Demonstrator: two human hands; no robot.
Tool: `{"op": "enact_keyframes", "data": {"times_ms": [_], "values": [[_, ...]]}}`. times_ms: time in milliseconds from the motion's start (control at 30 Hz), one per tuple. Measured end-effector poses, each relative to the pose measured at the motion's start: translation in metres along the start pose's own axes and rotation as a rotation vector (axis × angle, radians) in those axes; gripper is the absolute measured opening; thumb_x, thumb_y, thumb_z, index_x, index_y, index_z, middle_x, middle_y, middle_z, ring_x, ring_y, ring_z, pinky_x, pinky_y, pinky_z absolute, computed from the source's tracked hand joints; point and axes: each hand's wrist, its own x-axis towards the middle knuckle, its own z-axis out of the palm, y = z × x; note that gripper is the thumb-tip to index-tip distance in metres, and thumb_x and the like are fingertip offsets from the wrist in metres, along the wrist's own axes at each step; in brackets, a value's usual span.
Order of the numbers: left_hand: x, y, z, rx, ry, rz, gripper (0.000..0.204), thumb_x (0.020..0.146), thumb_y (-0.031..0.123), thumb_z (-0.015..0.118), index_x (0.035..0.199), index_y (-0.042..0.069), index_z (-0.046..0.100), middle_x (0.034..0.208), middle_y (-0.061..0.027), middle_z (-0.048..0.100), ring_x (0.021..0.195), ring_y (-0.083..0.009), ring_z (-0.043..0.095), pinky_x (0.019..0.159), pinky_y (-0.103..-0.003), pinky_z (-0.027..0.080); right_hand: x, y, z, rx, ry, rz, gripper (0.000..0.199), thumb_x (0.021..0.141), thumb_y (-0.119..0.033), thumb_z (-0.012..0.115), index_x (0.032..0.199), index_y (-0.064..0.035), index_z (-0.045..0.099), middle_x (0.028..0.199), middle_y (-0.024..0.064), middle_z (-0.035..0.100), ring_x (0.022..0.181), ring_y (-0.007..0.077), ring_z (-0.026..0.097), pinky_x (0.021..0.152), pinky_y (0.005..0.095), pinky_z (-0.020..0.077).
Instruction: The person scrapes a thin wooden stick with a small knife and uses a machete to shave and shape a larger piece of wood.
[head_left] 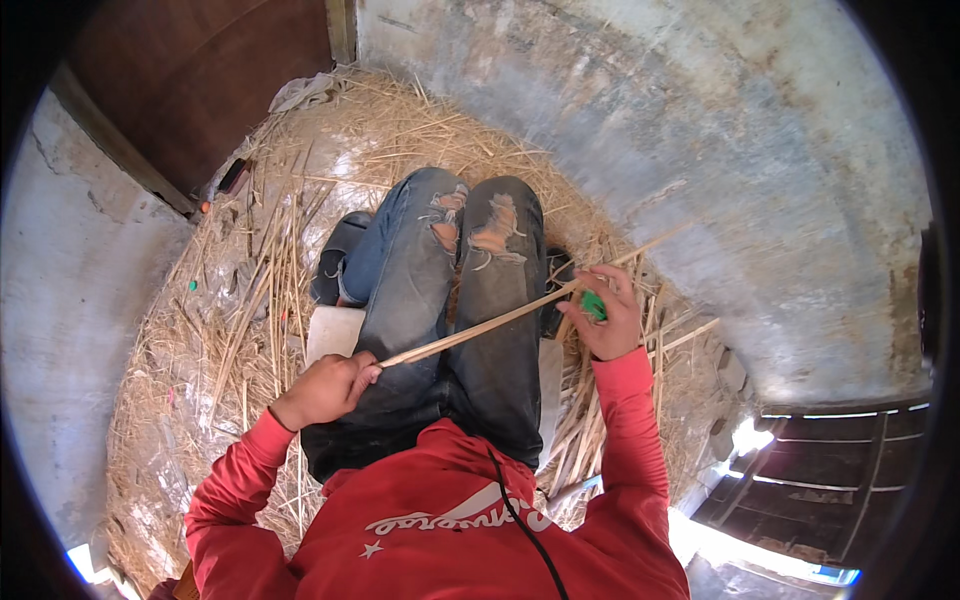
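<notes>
A long, thin pale strip that looks like split bamboo slants across my thighs, rising from lower left to upper right. Its near end sits in the closed fingers of my left hand, above my left thigh. Farther along, beside my right knee, my right hand pinches the strip between thumb and fingers. Past that hand the tip sticks out toward the wall. Against the right palm shows a small green object, mostly covered by the fingers, and its kind is unclear.
Loose strips lie over straw-like shavings on the floor to my left, and more strips are at my right. A stained wall curves close on the right. At the far left stand a dark brown panel and a small black object.
</notes>
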Motion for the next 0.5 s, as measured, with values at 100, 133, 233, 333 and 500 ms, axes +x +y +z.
{"op": "enact_keyframes", "data": {"times_ms": [100, 133, 233, 333, 500], "values": [[0.002, 0.001, -0.008, 0.022, -0.021, -0.002, 0.023, 0.106, 0.024, 0.054, 0.098, 0.003, 0.061, 0.075, -0.021, 0.065, 0.074, -0.0448, 0.066, 0.065, -0.052, 0.049, 0.003, 0.02, 0.008, 0.085, -0.238, 0.017, 0.03, 0.075, -0.014, 0.087, 0.103, -0.0111, 0.076, 0.098, 0.0064, 0.069, 0.078, 0.0249, 0.072, 0.065, 0.0357, 0.0562], [0.002, 0.001, -0.009, 0.015, -0.018, 0.004, 0.023, 0.106, 0.024, 0.053, 0.098, 0.003, 0.061, 0.075, -0.0207, 0.066, 0.074, -0.0446, 0.066, 0.065, -0.052, 0.05, 0.003, 0.03, 0.01, 0.095, -0.264, -0.016, 0.026, 0.075, -0.012, 0.086, 0.1, -0.0114, 0.077, 0.097, 0.0051, 0.069, 0.078, 0.0247, 0.072, 0.065, 0.0359, 0.0561], [0.004, 0.0, -0.008, -0.001, -0.009, 0.007, 0.024, 0.106, 0.025, 0.053, 0.098, 0.004, 0.061, 0.075, -0.0198, 0.066, 0.075, -0.0439, 0.066, 0.067, -0.052, 0.05, 0.008, 0.046, 0.011, 0.131, -0.334, -0.077, 0.017, 0.077, -0.005, 0.08, 0.093, -0.0104, 0.077, 0.091, 0.0039, 0.068, 0.077, 0.0253, 0.071, 0.066, 0.0355, 0.056], [0.005, -0.004, -0.008, 0.004, -0.012, -0.009, 0.026, 0.107, 0.025, 0.051, 0.097, 0.004, 0.062, 0.076, -0.019, 0.066, 0.075, -0.0434, 0.066, 0.068, -0.051, 0.05, 0.014, 0.046, 0.014, 0.151, -0.358, -0.057, 0.015, 0.079, 0.004, 0.07, 0.088, -0.0064, 0.076, 0.085, 0.0071, 0.067, 0.075, 0.0265, 0.069, 0.067, 0.0334, 0.0556], [0.002, -0.008, -0.007, 0.042, -0.018, -0.015, 0.026, 0.107, 0.024, 0.05, 0.096, 0.003, 0.062, 0.076, -0.0185, 0.066, 0.075, -0.0434, 0.066, 0.068, -0.051, 0.05, 0.002, 0.068, 0.032, 0.31, -0.16, 0.099, 0.006, 0.086, -0.002, 0.071, 0.09, -0.007, 0.072, 0.077, 0.007, 0.065, 0.065, 0.0207, 0.065, 0.058, 0.0325, 0.0494]]}}
